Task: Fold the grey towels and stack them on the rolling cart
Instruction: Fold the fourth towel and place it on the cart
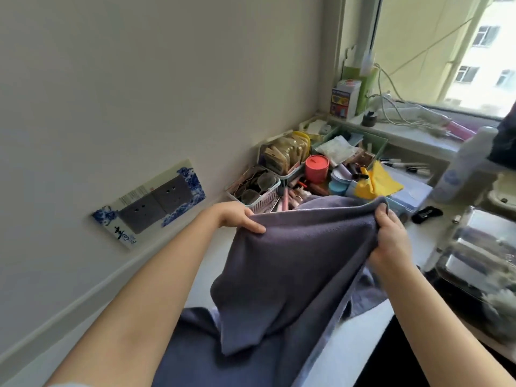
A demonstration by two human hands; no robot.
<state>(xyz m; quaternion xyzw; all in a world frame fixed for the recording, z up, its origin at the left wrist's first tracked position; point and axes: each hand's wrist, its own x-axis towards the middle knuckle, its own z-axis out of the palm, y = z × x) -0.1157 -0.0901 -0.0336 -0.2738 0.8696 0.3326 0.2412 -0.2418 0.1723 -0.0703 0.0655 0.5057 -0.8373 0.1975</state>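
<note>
Left hand (240,216) and right hand (391,233) each pinch a top corner of the grey towel (293,269), stretched sideways between them, hanging down.

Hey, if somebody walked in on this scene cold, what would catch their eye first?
First, the grey towel held up in the middle of the view, the left hand and right hand each gripping its top edge while it hangs down over more grey cloth below. Behind it, a cluttered heap of small items stands out, especially a pink round tub and a bright yellow cloth. On the wall at left sits a blue-patterned socket plate.
</note>
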